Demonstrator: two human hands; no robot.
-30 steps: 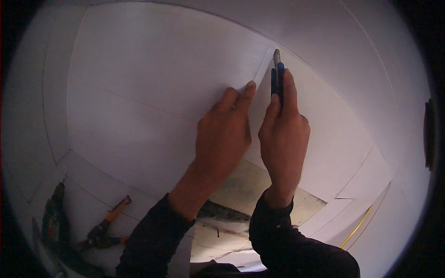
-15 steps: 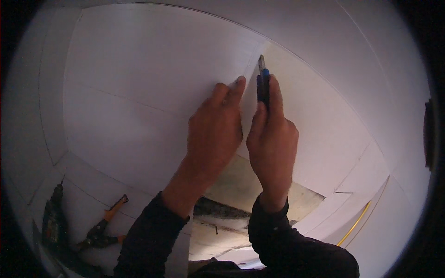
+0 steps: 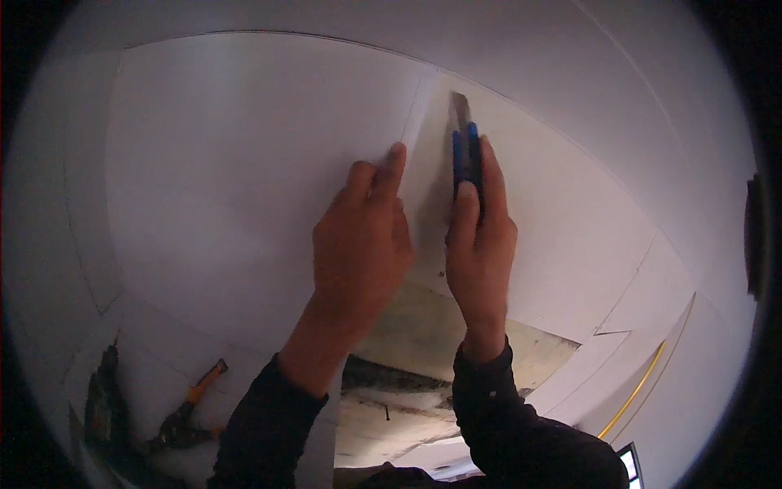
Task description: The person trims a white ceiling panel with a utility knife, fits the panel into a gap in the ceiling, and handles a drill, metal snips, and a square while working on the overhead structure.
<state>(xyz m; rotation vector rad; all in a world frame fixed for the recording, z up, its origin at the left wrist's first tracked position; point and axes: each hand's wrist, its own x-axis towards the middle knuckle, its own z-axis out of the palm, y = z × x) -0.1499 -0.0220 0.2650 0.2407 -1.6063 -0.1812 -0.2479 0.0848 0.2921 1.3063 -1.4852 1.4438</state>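
My right hand (image 3: 482,253) is closed around a blue and black utility knife (image 3: 467,159), its wide blade pointing away from me. The blade lies over a pale cream strip of surface (image 3: 554,220), a little to the right of a white sheet's edge. My left hand (image 3: 360,244) rests on the white sheet (image 3: 228,147), index finger stretched along the edge and the other fingers partly bent. Its thumb is mostly hidden. A thin line runs beside the edge, up from the fingertip.
At the lower left lie a dark power drill (image 3: 110,407) and an orange-handled plier-like tool (image 3: 189,407). Below my hands is a gap with dark, rough edges (image 3: 391,371). A yellow cable (image 3: 635,387) runs at the lower right.
The knife has come away from the sheet's edge, and its blade now shows its broad face. My left hand has shifted slightly left and down; the whole view has shifted a little.
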